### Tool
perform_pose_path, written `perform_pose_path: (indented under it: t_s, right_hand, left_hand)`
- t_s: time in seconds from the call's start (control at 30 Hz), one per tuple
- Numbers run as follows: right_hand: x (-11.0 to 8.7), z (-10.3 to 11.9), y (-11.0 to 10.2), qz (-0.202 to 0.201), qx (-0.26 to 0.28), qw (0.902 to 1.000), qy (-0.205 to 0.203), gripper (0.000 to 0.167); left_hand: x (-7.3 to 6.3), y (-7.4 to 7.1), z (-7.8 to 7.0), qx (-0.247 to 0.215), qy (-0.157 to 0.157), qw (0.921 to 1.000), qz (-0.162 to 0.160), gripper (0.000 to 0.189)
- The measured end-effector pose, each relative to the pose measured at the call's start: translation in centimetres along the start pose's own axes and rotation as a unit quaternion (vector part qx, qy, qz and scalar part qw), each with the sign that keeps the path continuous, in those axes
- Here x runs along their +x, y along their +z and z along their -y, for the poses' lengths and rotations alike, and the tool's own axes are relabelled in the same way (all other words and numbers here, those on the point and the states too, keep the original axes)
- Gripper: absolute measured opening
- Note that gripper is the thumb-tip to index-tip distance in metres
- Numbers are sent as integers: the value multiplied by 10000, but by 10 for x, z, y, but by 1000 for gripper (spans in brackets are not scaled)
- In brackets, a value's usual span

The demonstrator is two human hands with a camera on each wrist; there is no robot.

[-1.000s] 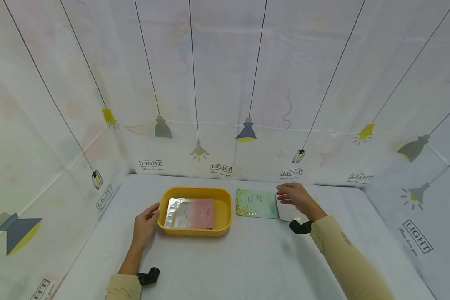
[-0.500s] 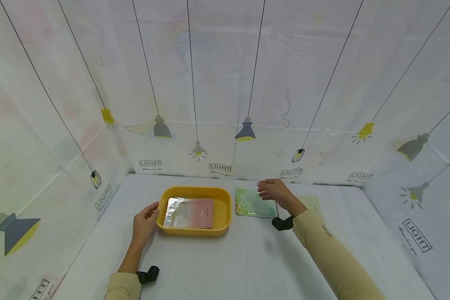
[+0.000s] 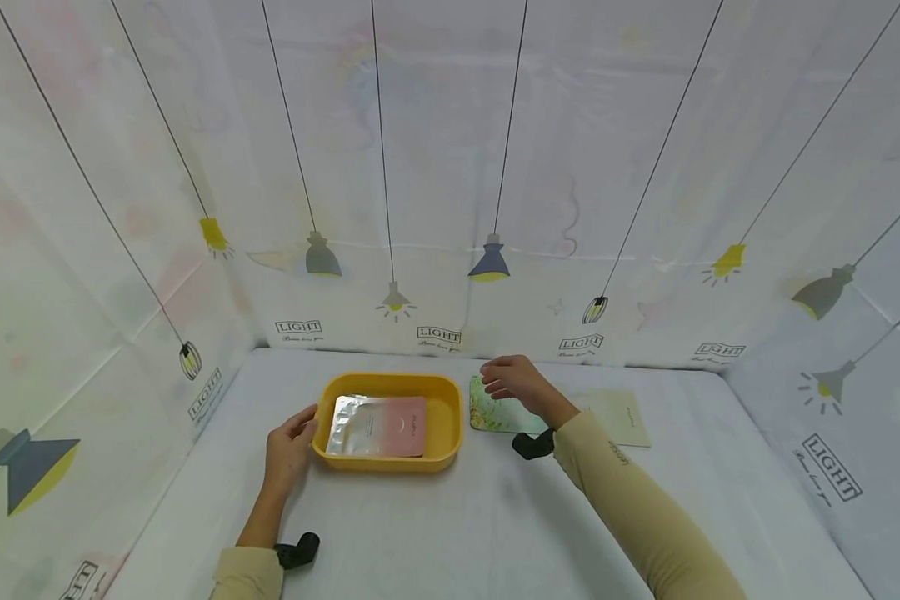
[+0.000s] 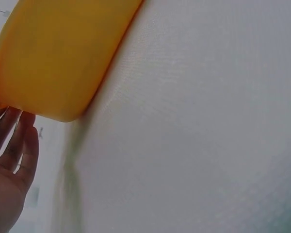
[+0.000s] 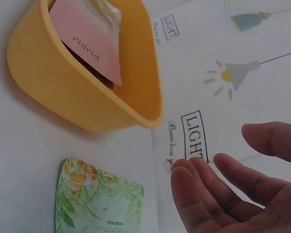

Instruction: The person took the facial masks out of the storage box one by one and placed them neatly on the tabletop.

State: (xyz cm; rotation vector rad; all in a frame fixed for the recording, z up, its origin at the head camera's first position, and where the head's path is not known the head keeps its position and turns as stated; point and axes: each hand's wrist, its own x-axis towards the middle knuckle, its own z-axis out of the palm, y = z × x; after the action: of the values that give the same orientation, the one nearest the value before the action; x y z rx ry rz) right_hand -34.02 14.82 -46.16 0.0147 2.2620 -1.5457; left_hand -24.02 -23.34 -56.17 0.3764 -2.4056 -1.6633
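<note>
A yellow plastic tray (image 3: 450, 433) stands on the table with a pink-and-silver sachet (image 3: 403, 427) lying inside. My left hand (image 3: 288, 446) touches the tray's left end; in the left wrist view its fingers (image 4: 25, 141) lie nearly straight against the outside wall. To the right of the tray is a green floral sachet (image 3: 489, 413), partly covered by my right hand (image 3: 517, 383). That hand hovers over it with loosely bent fingers and holds nothing, as the right wrist view shows. A cream sachet (image 3: 622, 417) lies farther right, partly behind my right forearm.
White cloth covers the table (image 3: 435, 533). A white curtain (image 3: 435, 167) printed with lamps rises behind the table's back edge and along both sides. Black wrist cameras (image 3: 297, 551) sit on both wrists.
My right hand has moved left, from over the cream sachet to over the green one, uncovering more of the cream sachet. The left hand and the tray have stayed in place.
</note>
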Motion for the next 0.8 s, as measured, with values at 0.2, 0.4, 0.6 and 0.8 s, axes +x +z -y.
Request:
perform_pose_path:
  t_s: [0.2,0.4,0.6,0.8]
  right_hand:
    - [2,6,19,67,39,10000,2,38]
    - [4,13,40,113,-10,9999,-23,35]
    - [10,12,56,136,-11,9999,2,33]
    - [9,11,72,194,10,9998,108,35]
  left_hand:
    - [1,0,0,-115,-59,9999,-27,36]
    - [1,0,1,-161,-34,9998,-92,36]
    - [1,0,2,-206,70,9997,-125,36]
    - [1,0,3,-212,79,9997,-124,37]
